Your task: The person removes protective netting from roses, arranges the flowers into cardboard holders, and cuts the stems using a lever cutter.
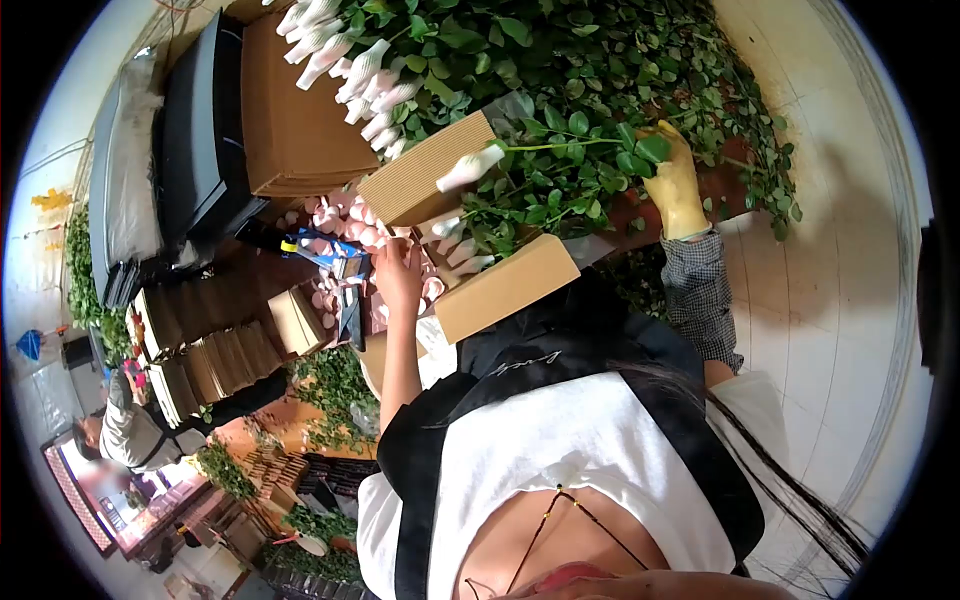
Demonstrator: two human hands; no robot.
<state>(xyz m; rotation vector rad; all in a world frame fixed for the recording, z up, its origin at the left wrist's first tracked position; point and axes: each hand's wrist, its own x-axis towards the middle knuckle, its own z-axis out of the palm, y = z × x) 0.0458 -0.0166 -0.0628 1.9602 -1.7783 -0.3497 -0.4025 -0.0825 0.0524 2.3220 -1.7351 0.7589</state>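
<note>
The right hand (678, 190), in a yellow glove and checked oversleeve, reaches out to the right side of the bench, its forearm pointing away from the body and its fingers curled around the leafy end of a stem (560, 145). That stem stretches leftward from the glove, ending in a white-sleeved bud (470, 168) beside the ribbed cardboard (430, 168). The bare left hand (398, 272) is nearer the middle, its forearm almost straight out from the elbow, with the fingers bent among pink petals (370, 235); whether they grip anything I cannot tell. Just left of it lies a blue object (335, 255). Between the hands, more sleeved buds (465, 252) rest by the plain cardboard (505, 290), and heaped foliage (640, 70) spreads beyond.
</note>
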